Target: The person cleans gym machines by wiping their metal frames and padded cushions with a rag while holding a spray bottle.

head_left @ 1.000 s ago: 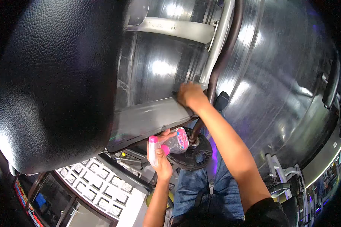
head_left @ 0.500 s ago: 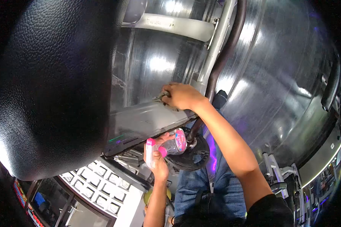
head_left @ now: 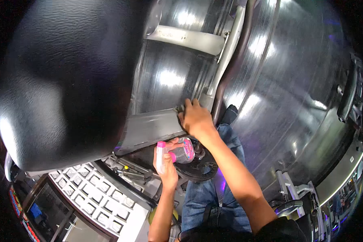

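My left hand (head_left: pixel 168 171) is wrapped around a clear spray bottle (head_left: pixel 188 149) with a pink-and-white trigger head and a pink label. The bottle lies tilted on its side, just below a silver metal beam (head_left: pixel 151 127). At the beam's upper right end, my right hand (head_left: pixel 197 117) presses down with bent fingers. A bit of greyish cloth (head_left: pixel 180 109) shows at its fingertips; the rest is hidden beneath the hand.
A large black padded cushion (head_left: pixel 68 80) fills the left side. A white crossbar (head_left: pixel 189 39) and a dark curved tube (head_left: pixel 230 76) run above. Near my legs is a round black part (head_left: pixel 201 171). Metal equipment (head_left: pixel 296 197) stands at lower right.
My right hand has shifted toward the beam's right end, its fingers now more upright. The left hand still grips the spray bottle. The whole view has shifted slightly.
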`<state>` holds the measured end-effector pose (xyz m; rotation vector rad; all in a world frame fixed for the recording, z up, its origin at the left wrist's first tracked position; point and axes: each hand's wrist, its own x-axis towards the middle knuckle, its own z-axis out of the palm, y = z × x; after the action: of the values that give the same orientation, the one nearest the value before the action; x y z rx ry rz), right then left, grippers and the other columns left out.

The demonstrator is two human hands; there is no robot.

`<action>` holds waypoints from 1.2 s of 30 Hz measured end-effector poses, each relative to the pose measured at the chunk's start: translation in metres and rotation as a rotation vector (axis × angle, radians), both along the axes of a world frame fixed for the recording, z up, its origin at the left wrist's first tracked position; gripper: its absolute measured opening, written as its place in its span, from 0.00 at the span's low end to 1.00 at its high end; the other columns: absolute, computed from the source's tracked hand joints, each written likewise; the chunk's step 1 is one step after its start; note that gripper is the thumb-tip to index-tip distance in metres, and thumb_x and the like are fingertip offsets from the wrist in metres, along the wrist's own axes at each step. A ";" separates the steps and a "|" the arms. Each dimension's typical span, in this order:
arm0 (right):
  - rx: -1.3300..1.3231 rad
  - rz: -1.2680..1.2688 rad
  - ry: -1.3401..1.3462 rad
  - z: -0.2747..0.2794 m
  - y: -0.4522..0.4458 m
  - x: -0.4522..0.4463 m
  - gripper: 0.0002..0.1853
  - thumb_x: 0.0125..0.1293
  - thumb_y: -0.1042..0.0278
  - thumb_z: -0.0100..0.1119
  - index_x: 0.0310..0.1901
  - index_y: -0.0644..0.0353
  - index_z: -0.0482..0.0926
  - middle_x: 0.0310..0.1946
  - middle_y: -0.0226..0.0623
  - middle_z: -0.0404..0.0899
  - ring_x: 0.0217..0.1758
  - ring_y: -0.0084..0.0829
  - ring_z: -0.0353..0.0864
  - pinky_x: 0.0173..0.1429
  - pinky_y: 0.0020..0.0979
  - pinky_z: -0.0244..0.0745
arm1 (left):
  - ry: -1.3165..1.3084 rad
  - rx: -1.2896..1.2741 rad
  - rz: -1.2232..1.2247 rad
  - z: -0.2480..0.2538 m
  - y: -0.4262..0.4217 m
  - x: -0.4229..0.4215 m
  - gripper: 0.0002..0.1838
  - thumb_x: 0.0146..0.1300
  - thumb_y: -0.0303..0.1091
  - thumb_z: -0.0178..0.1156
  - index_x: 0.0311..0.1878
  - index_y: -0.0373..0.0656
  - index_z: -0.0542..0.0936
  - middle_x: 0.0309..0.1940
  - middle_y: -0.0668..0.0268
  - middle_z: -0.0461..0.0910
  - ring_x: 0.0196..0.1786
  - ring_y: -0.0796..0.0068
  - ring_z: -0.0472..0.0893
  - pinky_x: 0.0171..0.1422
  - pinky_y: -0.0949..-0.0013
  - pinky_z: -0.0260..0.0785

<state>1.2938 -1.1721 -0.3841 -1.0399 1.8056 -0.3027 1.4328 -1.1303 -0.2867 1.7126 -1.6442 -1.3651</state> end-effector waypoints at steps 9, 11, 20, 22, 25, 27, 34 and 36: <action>-0.124 -0.321 -0.466 0.040 0.083 -0.033 0.22 0.65 0.60 0.59 0.58 0.56 0.70 0.49 0.54 0.77 0.48 0.45 0.82 0.50 0.41 0.77 | 0.304 0.031 -0.109 0.044 0.003 -0.012 0.22 0.70 0.49 0.56 0.45 0.34 0.76 0.48 0.52 0.81 0.49 0.64 0.82 0.56 0.62 0.71; -0.036 -0.590 -0.780 0.036 0.101 -0.031 0.22 0.64 0.65 0.61 0.59 0.55 0.70 0.47 0.42 0.80 0.47 0.29 0.81 0.49 0.31 0.76 | 0.363 -0.021 -0.078 0.062 0.005 -0.020 0.20 0.70 0.47 0.57 0.42 0.34 0.77 0.46 0.53 0.81 0.50 0.65 0.81 0.54 0.63 0.72; 0.045 -0.994 -1.327 0.167 0.101 -0.069 0.20 0.65 0.62 0.57 0.58 0.58 0.73 0.44 0.35 0.81 0.42 0.31 0.84 0.48 0.35 0.83 | 0.358 -0.140 -0.040 0.137 0.023 -0.032 0.11 0.69 0.32 0.59 0.40 0.31 0.80 0.36 0.60 0.79 0.32 0.75 0.82 0.37 0.72 0.74; -0.037 -0.896 -1.322 0.191 0.100 -0.078 0.20 0.67 0.64 0.55 0.59 0.58 0.72 0.46 0.35 0.81 0.44 0.32 0.84 0.50 0.36 0.83 | 0.334 -0.233 -0.076 0.151 0.027 -0.027 0.11 0.69 0.33 0.58 0.39 0.32 0.81 0.33 0.61 0.79 0.29 0.75 0.82 0.35 0.73 0.72; -0.056 -0.743 -1.242 0.204 0.105 -0.090 0.30 0.67 0.69 0.57 0.70 0.57 0.63 0.60 0.36 0.74 0.60 0.32 0.77 0.62 0.37 0.76 | 0.408 -0.240 0.013 0.164 0.032 -0.020 0.13 0.69 0.35 0.58 0.38 0.32 0.81 0.33 0.61 0.79 0.28 0.75 0.82 0.34 0.73 0.72; 0.017 -0.625 -1.208 0.238 0.104 -0.091 0.31 0.67 0.70 0.57 0.71 0.57 0.62 0.62 0.35 0.73 0.62 0.31 0.75 0.63 0.36 0.75 | 0.485 -0.238 0.024 0.170 0.033 -0.009 0.14 0.70 0.36 0.58 0.45 0.32 0.79 0.37 0.61 0.81 0.30 0.72 0.84 0.33 0.73 0.71; -0.158 -0.542 -1.391 0.283 0.109 -0.042 0.20 0.71 0.64 0.49 0.62 0.59 0.70 0.54 0.39 0.78 0.55 0.35 0.80 0.58 0.40 0.79 | 0.778 -0.290 0.231 0.224 0.063 0.038 0.11 0.67 0.34 0.60 0.40 0.33 0.78 0.35 0.59 0.81 0.28 0.71 0.83 0.33 0.71 0.74; -0.188 -0.431 -1.582 0.272 0.113 -0.025 0.18 0.71 0.61 0.49 0.59 0.58 0.71 0.52 0.38 0.78 0.52 0.35 0.81 0.56 0.40 0.80 | 0.792 -0.372 0.252 0.241 0.083 0.053 0.10 0.67 0.33 0.59 0.39 0.32 0.78 0.35 0.59 0.81 0.27 0.71 0.83 0.33 0.71 0.74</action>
<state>1.2684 -1.0593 -0.1125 -0.2180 0.4898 -1.1669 1.4861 -1.0473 -0.0455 0.9348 -1.0895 -1.2721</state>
